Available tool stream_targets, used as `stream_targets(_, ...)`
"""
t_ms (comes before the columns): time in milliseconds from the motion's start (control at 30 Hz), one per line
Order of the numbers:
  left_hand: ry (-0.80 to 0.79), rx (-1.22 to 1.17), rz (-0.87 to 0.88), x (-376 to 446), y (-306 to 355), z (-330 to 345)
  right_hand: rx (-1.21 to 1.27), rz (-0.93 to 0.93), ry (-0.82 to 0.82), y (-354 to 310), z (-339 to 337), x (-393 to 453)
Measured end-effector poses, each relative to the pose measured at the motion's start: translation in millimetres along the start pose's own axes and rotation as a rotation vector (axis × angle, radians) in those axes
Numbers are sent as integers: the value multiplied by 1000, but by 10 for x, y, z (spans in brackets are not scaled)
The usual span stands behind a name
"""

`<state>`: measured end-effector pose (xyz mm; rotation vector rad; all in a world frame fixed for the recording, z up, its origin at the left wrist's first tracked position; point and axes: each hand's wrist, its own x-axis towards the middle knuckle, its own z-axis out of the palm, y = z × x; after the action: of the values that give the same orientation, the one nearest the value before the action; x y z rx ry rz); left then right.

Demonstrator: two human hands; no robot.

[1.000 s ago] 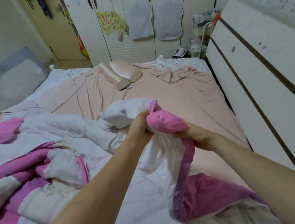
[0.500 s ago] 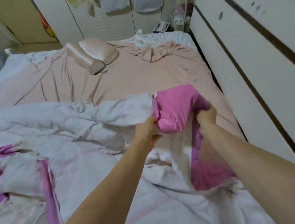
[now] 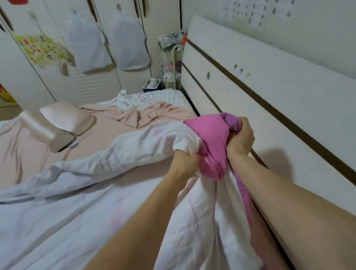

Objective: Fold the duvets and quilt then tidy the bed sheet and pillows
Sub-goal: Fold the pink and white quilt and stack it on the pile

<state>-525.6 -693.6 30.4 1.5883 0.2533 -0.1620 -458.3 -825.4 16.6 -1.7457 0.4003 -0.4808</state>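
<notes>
Duvet point(image 3: 76, 206): we have its pink corner bunched up and lifted off the bed near the headboard point(image 3: 276, 97); the white body trails from our fists leftward and back toward us across the sheet point(image 3: 113, 135).
Long axis: the raised edge runs from the corner away to our left, toward the pillows point(image 3: 61, 124).
Left hand point(image 3: 184, 160): we curl the fingers tight round the white fold, just beside the pink.
Right hand point(image 3: 240, 140): fist closed on the pink corner (slightly higher, nearer the headboard).
Arms: both reach forward, wrists close together.
Next, we judge: spread the hands apart along the edge.
</notes>
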Motion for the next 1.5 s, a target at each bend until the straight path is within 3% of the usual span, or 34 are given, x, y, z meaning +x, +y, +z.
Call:
stream_targets(133,42,-182,-64,495,213,-119,-541,-90,-168,362,42,343)
stream_targets(200,77,2,-146,498,84,-198,-688,-76,-315,644,44,249)
stream_targets(267,6,251,-170,373,-161,-223,-769,-75,-462,931,-20,-1)
stream_targets(367,-45,577,-193,145,-485,-332,-762,22,-655,1217,-217,-478)
stream_targets(500,-97,938,-223,-256,-692,-498,-698,71,-774,1207,-628,-989)
stream_targets(633,-162,1091,-205,-1049,-865,-394,-764,90,-839,1127,-1242,-1531)
stream_targets(900,-498,1409,-58,-2752,-1362,-260,-748,270,-907,1185,-2275,-2864)
stream_targets(967,-561,1525,-1,-3099,-1558,-335,-742,322,-990,1223,-2490,-3341)
stream_targets(1033,-582,1558,17,-3412,-1793,-472,-848,261,-1169,1304,-2631,-3862)
stream_targets(1100,-581,1555,7,-3727,-2028,-635,-1086,73,-1380,1438,-2672,-4380)
stream_targets(1167,-568,1554,3,-3994,-2248,-793,-1240,-35,-1442,1615,-2659,-4759)
stream_targets(1267,-354,1415,-125,-4386,-2617,-1064,-1271,-240,-1297,1801,-2589,-5154)
stream_targets(1367,140,990,-395,-4689,-2995,-1308,-1164,-562,-1265,1898,-2498,-5563)
stream_targets(1500,608,519,-767,-4783,-3429,-1620,-1071,-560,-1297,1895,-2339,-6013)
